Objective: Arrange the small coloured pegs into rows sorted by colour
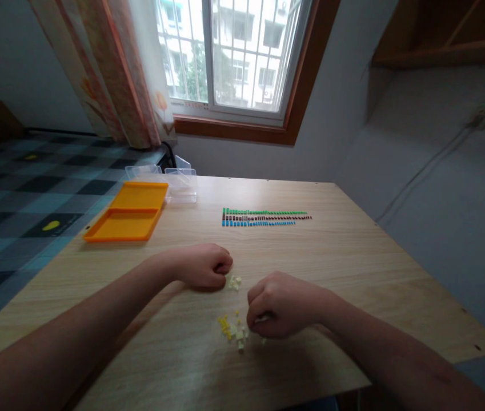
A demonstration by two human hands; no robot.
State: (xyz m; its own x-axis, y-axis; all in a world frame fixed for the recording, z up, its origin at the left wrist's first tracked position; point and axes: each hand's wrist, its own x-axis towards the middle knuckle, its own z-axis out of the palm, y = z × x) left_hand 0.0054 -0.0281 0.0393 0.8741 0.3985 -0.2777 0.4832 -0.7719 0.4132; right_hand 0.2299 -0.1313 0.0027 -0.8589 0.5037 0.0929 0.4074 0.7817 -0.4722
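Observation:
My left hand [205,266] rests low over the table with its fingers curled in, beside a small pale-yellow cluster of blocks [234,282]. Closer to me, my right hand [283,305] is closed in a pinch at the right side of a second pile. That pile mixes tiny bright-yellow blocks [224,325] with cream-coloured blocks [239,337]. Whatever the fingertips of either hand hold is hidden or too small to make out. Beyond the hands, small blocks lie sorted in a green row [263,212], a brown row [265,217] and a blue row [259,224].
An open orange case [122,234] lies at the table's left edge. Clear plastic boxes [182,188] stand behind it. The wooden table [332,251] meets the wall below a window [242,57]. A checked bed cover [53,188] is on the left.

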